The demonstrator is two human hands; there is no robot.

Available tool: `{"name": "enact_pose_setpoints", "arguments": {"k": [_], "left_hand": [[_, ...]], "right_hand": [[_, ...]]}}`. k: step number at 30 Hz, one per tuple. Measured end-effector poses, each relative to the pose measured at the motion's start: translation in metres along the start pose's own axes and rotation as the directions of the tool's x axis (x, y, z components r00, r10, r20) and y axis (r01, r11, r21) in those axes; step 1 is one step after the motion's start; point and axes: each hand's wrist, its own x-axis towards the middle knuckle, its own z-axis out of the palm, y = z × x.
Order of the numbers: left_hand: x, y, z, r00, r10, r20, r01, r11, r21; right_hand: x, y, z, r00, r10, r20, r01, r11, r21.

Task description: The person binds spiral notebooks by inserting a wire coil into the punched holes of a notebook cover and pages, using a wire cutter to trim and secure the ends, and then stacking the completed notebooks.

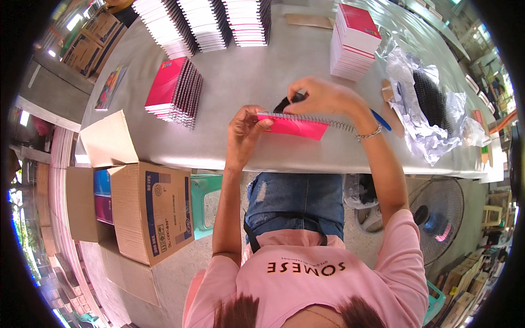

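Observation:
My left hand (244,131) is closed on the left end of a bright pink notebook (298,128), thumb on its cover. A dark spiral coil (320,121) runs along the notebook's upper edge and sticks out past its right end. Above that edge, my right hand (317,95) is bent over with curled fingers, its fingertips at the coil. Beside those fingers is a black object (282,105), partly hidden, whose kind I cannot make out. A blue item (381,120) shows partly behind my right forearm.
Coil-bound red notebooks (174,90) are stacked at left, more bound stacks (246,24) behind. An unbound red-topped stack (353,46) stands back right. Black coils (429,95) lie in crumpled paper (402,71). An open carton (164,213) and a fan (437,218) flank me below the table.

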Motion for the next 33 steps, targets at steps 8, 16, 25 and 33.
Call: {"name": "enact_pose_setpoints", "arguments": {"k": [8, 16, 25, 33], "left_hand": [[0.000, -0.006, -0.004, 0.999, -0.005, -0.041, 0.003, 0.999, -0.049], [0.003, 0.002, 0.004, 0.997, -0.020, -0.068, 0.016, 0.998, -0.060], [-0.012, -0.009, 0.037, 0.972, -0.013, -0.233, -0.004, 0.997, -0.073], [-0.011, -0.004, 0.030, 0.989, -0.040, -0.144, 0.018, 0.989, -0.148]], "right_hand": [[0.012, 0.017, 0.005, 0.999, -0.052, -0.008, 0.051, 0.998, -0.040], [0.007, 0.043, -0.004, 0.947, 0.005, -0.320, -0.053, 0.989, -0.140], [-0.045, 0.061, 0.008, 0.679, -0.137, -0.721, -0.052, 0.971, -0.234], [-0.024, 0.000, 0.081, 0.648, -0.408, -0.644, 0.152, 0.897, -0.415]]}}
